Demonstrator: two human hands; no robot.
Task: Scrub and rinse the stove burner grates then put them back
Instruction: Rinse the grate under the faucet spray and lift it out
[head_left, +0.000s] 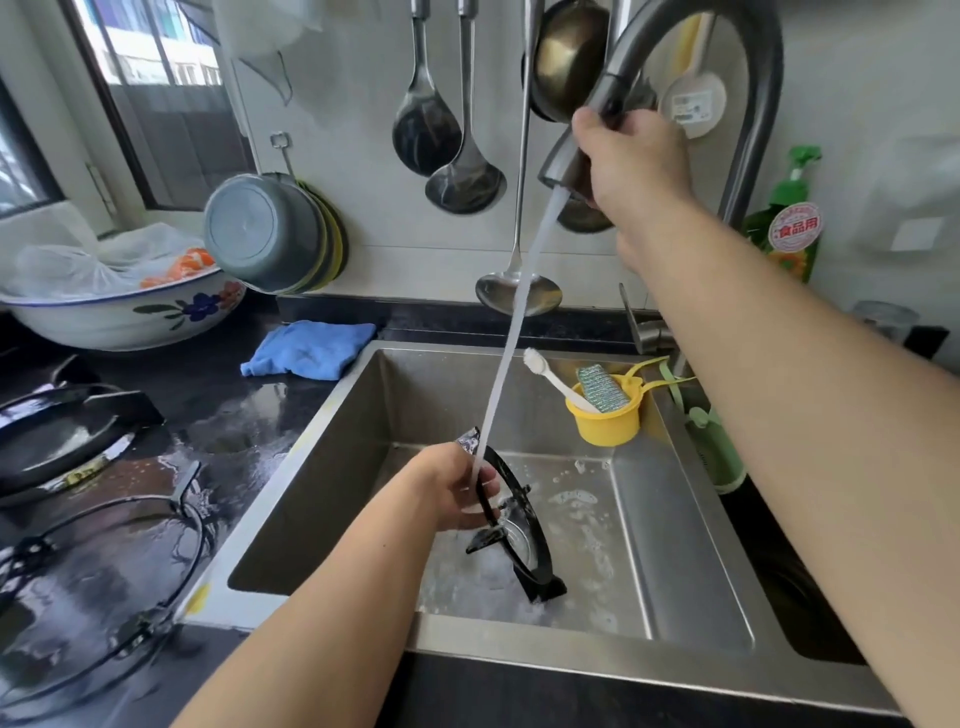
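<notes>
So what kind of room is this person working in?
A home kitchen, most likely. A steel sink sits in a dark counter, ladles hang on the wall behind it, and the left hand holds a black burner grate under water from the faucet head that the right hand grips.

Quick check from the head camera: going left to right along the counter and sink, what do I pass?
Wire grate on the wet counter → blue cloth → left hand gripping the black burner grate under the water stream → yellow cup holding a toothbrush and scrubber → green dish soap bottle.
</notes>
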